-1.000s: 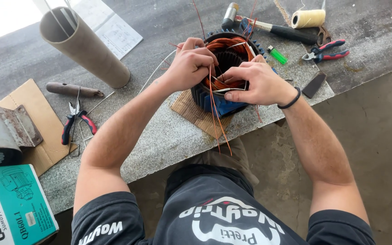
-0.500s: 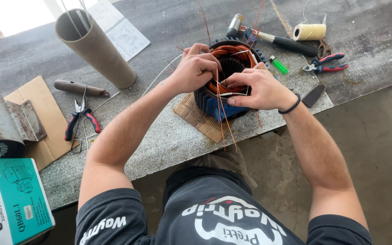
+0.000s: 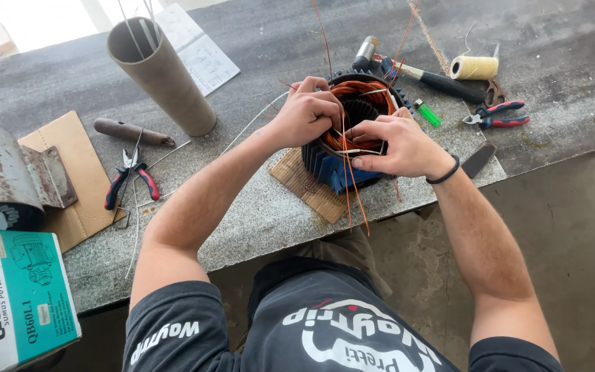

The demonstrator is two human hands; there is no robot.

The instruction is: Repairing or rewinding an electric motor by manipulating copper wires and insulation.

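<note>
From the head view I look down on a blue finned motor stator [image 3: 332, 169] standing on end near the front edge of the grey stone counter [image 3: 256, 227], set on a small wooden board [image 3: 304, 189]; its bore is ringed with orange copper windings [image 3: 363, 93], and loose copper wire ends [image 3: 352, 196] trail out over the housing toward me and past the counter's edge, while others rise straight up from the far rim. My left hand [image 3: 308, 114] sits on the left rim of the stator, fingers curled shut down into the coil ends, gripping the windings there; my right hand [image 3: 397, 145] rests on the near right rim, thumb and forefinger pinched closed on a thin pale strip [image 3: 359, 151] that lies across the opening — whether it is a tie or a sleeve I cannot tell; a black band [image 3: 443, 172] circles that wrist. Beyond the stator lie a hammer [image 3: 408, 69] with a black handle, a green lighter [image 3: 427, 114], a spool of pale twine [image 3: 474, 67] and red-and-blue pliers [image 3: 496, 116]; a dark flat piece [image 3: 480, 160] lies just beside my right wrist. To the left stand a cardboard tube [image 3: 160, 72] tilted over a sheet of paper [image 3: 197, 48], a brown-handled tool [image 3: 132, 131], red-and-black pliers [image 3: 129, 180] by a cardboard sheet [image 3: 63, 172], a rusty metal cover [image 3: 5, 172] and a teal box [image 3: 22, 296].
</note>
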